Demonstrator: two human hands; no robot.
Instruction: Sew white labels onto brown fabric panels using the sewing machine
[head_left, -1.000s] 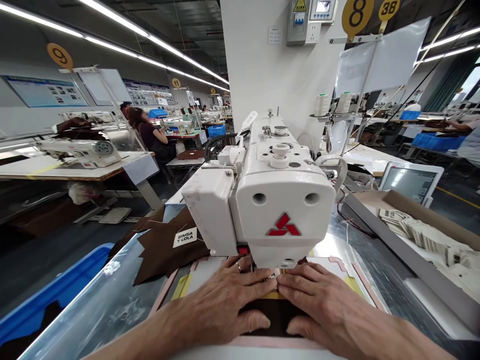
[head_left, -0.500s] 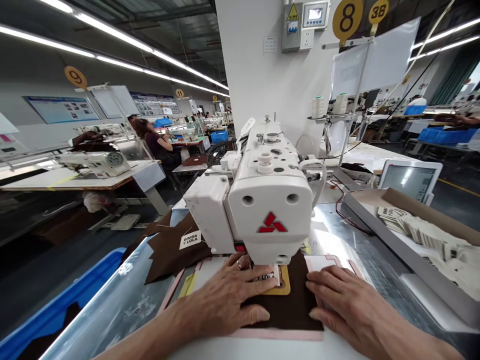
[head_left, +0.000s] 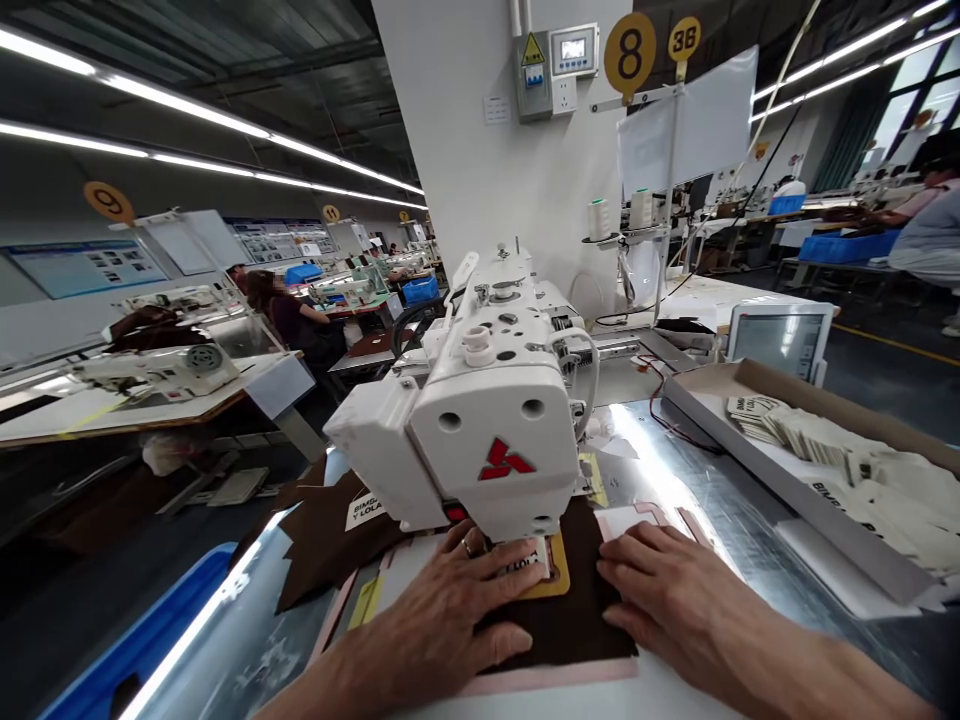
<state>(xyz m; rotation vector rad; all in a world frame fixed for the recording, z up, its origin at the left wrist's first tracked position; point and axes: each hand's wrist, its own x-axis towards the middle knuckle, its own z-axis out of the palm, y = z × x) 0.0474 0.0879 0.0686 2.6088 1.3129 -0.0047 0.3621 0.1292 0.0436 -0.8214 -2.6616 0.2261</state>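
Under the head of a white sewing machine (head_left: 491, 430) lies a dark brown fabric piece (head_left: 570, 620) on a white, pink-edged template (head_left: 555, 678). My left hand (head_left: 457, 610) rests flat with fingers spread over the fabric. Its fingertips lie on a white printed label (head_left: 529, 562) inside a yellow frame (head_left: 557, 575); part of the label is hidden by the fingers. On the fabric's right edge and the template, my right hand (head_left: 667, 590) lies with its fingers stretched out, holding nothing. The machine's needle area is hidden behind its head.
At right stands a cardboard box (head_left: 795, 500) of white labels, with a tablet-like screen (head_left: 778, 335) behind it. Brown pieces (head_left: 337, 540), one bearing a label, lie left of the machine. A blue bin (head_left: 150, 640) is lower left. Thread cones (head_left: 598, 220) stand behind; other people sit farther off.
The camera view has turned slightly to the right and tilted, so the machine appears farther left. Both hands keep nearly the same places on the fabric and template.
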